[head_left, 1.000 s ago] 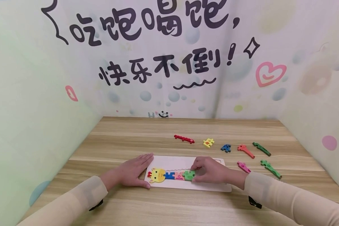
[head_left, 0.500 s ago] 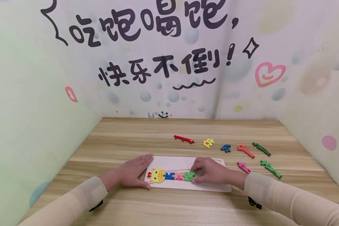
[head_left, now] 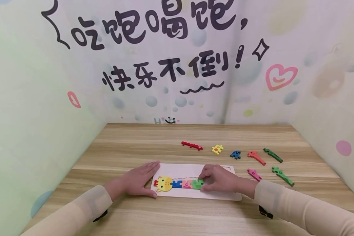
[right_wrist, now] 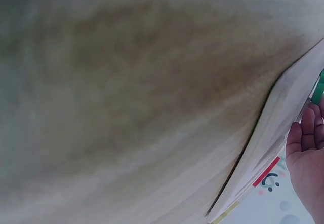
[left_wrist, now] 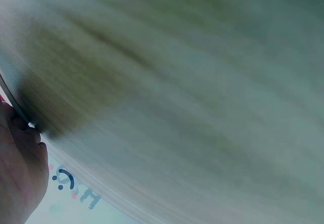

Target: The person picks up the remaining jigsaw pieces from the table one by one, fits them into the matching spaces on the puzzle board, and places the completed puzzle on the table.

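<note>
Pinching a green puzzle piece [head_left: 197, 184] between thumb and fingers, the right hand [head_left: 219, 178] sits over a white board [head_left: 180, 168] in the lower centre of the head frame. The green piece lies in the board's row, just right of a salmon piece [head_left: 187, 184], a blue piece [head_left: 177, 184] and a yellow giraffe head [head_left: 164, 183]. At the board's left end, the left hand [head_left: 137, 180] rests with fingers straight, touching the edge and grasping nothing. On the wooden table [head_left: 165, 218], right of centre in the frame, lie a red strip [head_left: 191, 145], a yellow piece [head_left: 217, 149], a blue pointed piece [head_left: 235, 154] and, farther right, an orange piece [head_left: 256, 158] and a dark green piece [head_left: 273, 155].
</note>
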Tool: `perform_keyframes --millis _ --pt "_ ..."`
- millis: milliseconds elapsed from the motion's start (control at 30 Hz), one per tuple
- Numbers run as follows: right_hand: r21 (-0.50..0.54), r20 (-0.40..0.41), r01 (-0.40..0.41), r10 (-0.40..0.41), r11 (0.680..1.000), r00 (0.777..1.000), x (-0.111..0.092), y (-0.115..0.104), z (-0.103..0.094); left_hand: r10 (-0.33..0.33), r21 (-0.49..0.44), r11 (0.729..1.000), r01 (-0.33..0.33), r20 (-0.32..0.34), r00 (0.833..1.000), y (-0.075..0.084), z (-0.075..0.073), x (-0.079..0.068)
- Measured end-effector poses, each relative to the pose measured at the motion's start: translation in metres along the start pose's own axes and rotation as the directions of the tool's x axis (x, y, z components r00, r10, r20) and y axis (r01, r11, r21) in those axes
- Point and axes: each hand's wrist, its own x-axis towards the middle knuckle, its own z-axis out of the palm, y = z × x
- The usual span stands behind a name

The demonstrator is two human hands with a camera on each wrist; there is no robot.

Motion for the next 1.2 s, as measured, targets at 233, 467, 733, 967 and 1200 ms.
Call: perform_keyframes --millis 233,467,733,967,1200 --pt "-0.009 -0.006 0.008 -0.008 1.000 1.000 -0.0006 -0.0001 0.0002 0.000 -0.006 1.000 0.000 -0.001 1.000 -0.0001 -0.0005 -0.0004" --pt "-0.002 -0.009 0.006 -0.006 1.000 1.000 -0.0008 0.0000 0.0007 0.003 0.006 1.000 -0.003 -0.002 1.000 -0.0008 0.0003 -0.0003" --pt "-0.003 -0.007 0.004 -0.004 1.000 1.000 -0.0006 -0.0006 0.0002 0.006 -0.003 1.000 -0.006 -0.010 1.000 -0.0012 0.0009 -0.0001" --pt "-0.004 -0.007 -0.002 0.002 1.000 1.000 -0.0004 -0.0008 -0.0001 0.007 0.001 1.000 -0.007 -0.016 1.000 -0.0032 0.0036 0.0000" --pt "-0.001 -0.016 -0.017 0.017 1.000 1.000 0.0007 -0.0023 -0.0016 0.008 0.005 1.000 -0.008 -0.012 1.000 -0.0025 0.0019 -0.0004"
